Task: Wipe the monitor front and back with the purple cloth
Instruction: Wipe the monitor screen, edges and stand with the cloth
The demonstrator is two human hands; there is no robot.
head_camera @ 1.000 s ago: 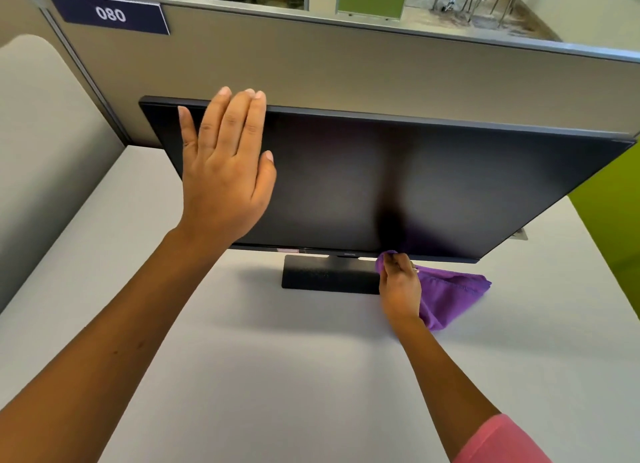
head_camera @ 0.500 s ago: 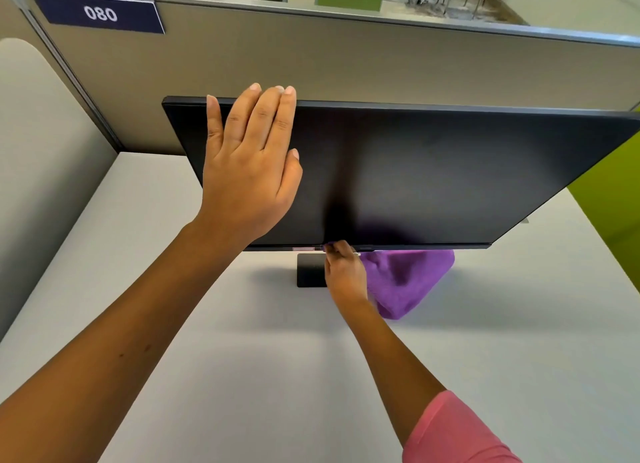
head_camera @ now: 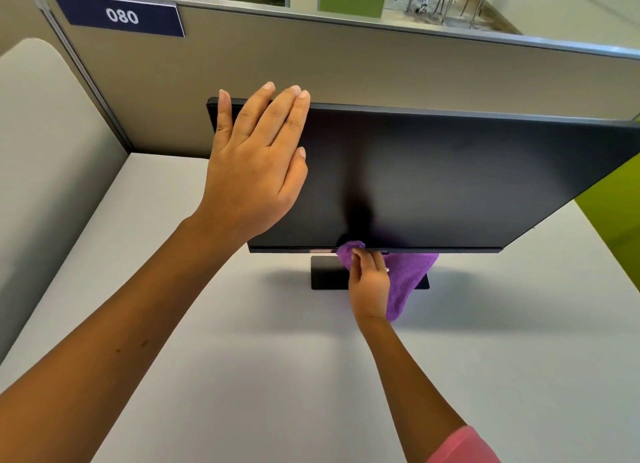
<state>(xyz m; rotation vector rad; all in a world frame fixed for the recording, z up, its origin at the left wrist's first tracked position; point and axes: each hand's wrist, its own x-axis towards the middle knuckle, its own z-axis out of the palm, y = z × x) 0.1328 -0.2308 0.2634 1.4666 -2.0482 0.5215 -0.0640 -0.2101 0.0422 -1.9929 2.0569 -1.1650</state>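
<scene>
A black monitor (head_camera: 433, 178) stands on a grey desk, its dark screen facing me and tilted back. My left hand (head_camera: 256, 165) lies flat on the screen's upper left part, fingers straight, fingertips reaching the top edge. My right hand (head_camera: 369, 282) grips the purple cloth (head_camera: 405, 282) and holds it against the screen's bottom bezel near the middle. The cloth hangs down to the right of the hand, covering part of the black stand base (head_camera: 325, 272).
A beige partition (head_camera: 346, 64) with a blue "080" label (head_camera: 121, 14) runs close behind the monitor. A padded grey side panel (head_camera: 41, 151) borders the desk (head_camera: 277, 376) on the left. A green panel (head_camera: 616, 213) stands at the right.
My right hand slid the cloth left along the bottom bezel. The view shifted, so the monitor sits further right in the frame. My left hand stayed flat on the screen.
</scene>
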